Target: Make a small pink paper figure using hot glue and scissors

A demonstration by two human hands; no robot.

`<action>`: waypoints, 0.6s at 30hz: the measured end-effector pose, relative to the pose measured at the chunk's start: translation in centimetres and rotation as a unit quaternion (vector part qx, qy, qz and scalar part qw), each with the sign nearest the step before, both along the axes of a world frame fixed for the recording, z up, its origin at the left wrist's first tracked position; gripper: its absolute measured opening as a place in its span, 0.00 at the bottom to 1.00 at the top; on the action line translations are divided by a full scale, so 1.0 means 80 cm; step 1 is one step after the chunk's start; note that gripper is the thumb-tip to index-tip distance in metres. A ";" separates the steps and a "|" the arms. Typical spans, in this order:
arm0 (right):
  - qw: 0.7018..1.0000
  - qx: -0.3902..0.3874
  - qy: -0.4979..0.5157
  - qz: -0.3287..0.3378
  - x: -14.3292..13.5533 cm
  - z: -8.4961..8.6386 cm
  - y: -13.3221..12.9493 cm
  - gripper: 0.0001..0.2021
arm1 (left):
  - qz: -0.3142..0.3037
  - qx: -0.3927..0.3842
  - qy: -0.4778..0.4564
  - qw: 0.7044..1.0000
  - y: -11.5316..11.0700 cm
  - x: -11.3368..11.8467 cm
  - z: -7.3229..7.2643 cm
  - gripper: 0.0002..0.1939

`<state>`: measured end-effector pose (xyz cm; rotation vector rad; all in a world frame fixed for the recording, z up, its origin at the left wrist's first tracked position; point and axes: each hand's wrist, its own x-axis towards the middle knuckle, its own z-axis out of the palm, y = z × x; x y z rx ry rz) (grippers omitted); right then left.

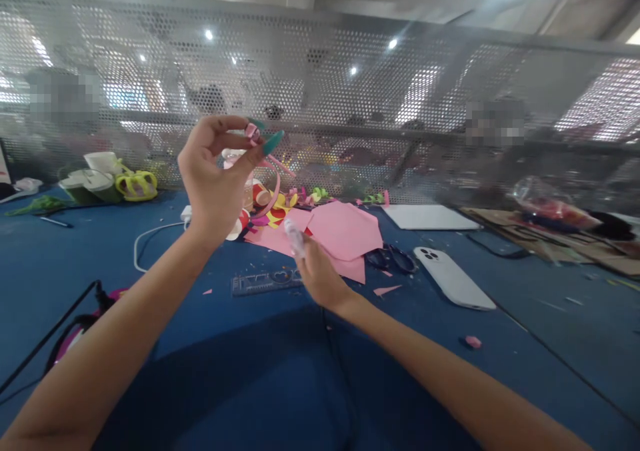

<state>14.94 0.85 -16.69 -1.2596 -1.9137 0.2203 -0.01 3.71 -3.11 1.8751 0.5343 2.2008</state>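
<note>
Raised at centre left, my left hand (220, 164) pinches a thin pink paper strip (273, 198) between thumb and fingertips. The strip's end is a small rolled knot (252, 132), and its tail hangs in a loop. My right hand (323, 274) is lower, closed around a blurred white object (295, 238) whose kind I cannot make out. A black cord (327, 328) runs down below that hand. Beyond it lie pink paper sheets (345, 228), and a clear ruler (265, 282) lies just left of it.
Scissors (393, 259) and a white phone (453, 278) lie to the right, with a white sheet (430, 216) behind. Coloured paper curls (320, 194) line the mesh partition (350, 98). Yellow and green paper pieces (135, 184) and a pink-and-black corded item (75, 341) are left.
</note>
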 end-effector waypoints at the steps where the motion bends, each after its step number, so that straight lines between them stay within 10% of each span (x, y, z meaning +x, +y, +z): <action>1: 0.997 0.022 -0.065 -0.025 -0.010 0.000 -0.004 0.18 | 0.000 -0.004 0.011 1.000 -0.002 0.000 0.001 0.13; 11: 0.971 -0.043 -0.208 -0.109 -0.126 0.000 0.012 0.17 | -0.039 -0.105 0.074 0.991 -0.009 0.012 -0.010 0.10; 18: 0.991 -0.076 0.111 -0.024 -0.088 -0.005 0.009 0.09 | -0.205 -0.251 -0.018 0.946 0.009 0.030 -0.042 0.12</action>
